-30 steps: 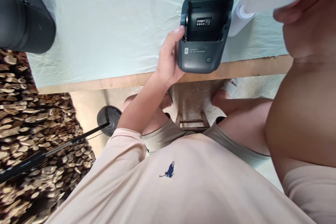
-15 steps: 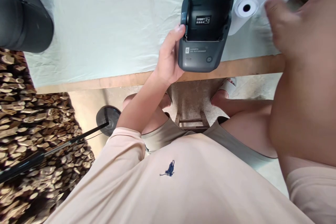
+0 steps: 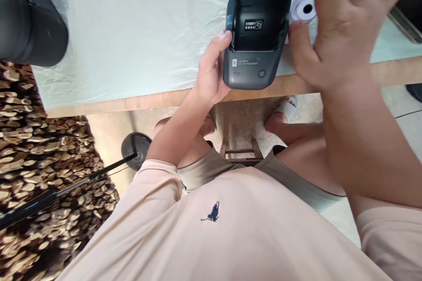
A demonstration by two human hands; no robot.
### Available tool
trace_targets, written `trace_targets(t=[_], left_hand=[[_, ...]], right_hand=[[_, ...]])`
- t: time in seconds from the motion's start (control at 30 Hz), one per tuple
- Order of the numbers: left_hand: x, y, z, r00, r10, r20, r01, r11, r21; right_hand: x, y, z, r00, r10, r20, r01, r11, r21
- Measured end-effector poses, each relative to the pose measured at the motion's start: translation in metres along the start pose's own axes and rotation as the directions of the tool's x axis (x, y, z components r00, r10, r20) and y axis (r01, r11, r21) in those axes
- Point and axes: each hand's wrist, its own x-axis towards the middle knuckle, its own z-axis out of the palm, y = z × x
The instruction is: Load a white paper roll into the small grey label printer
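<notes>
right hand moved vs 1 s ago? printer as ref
Yes. The right hand has swung left across the view, from the far right edge to right beside the printer, now covering most of the paper roll. The printer itself has barely shifted.

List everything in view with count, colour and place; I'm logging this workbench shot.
dark grey label printer with open lid: 1, dark grey, at the table's near edge
white paper roll: 1, white, beside the printer, partly behind the right hand
pale green tablecloth: 1, over the wooden table
black rounded case: 1, top left
black round stand base: 1, on the floor
left hand: gripping the printer's side
right hand: fingers spread, by the roll
</notes>
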Motion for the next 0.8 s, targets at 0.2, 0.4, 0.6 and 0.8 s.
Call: trace_targets(t=[0.2,0.4,0.6,0.8], left_hand=[[0.001,-0.001,-0.003,0.995,-0.059,-0.085,0.053,0.996,-0.068],[0.000,0.001,0.002,0.999,0.003,0.032,0.000,0.994,-0.105],[-0.001,0.003,0.007,0.994,0.052,0.099,-0.041,0.993,-0.113],[0.000,0.001,0.002,1.000,-0.007,0.015,0.008,0.993,-0.114]], right_hand=[[0.001,-0.002,0.007,0.998,-0.050,0.038,0.051,0.999,-0.001],[0.002,0.006,0.009,0.999,-0.042,0.026,0.044,0.996,-0.074],[0.004,0.008,0.017,1.000,0.003,-0.012,-0.005,0.985,-0.171],[0.005,-0.001,0.013,0.998,0.001,0.063,0.008,0.989,-0.147]])
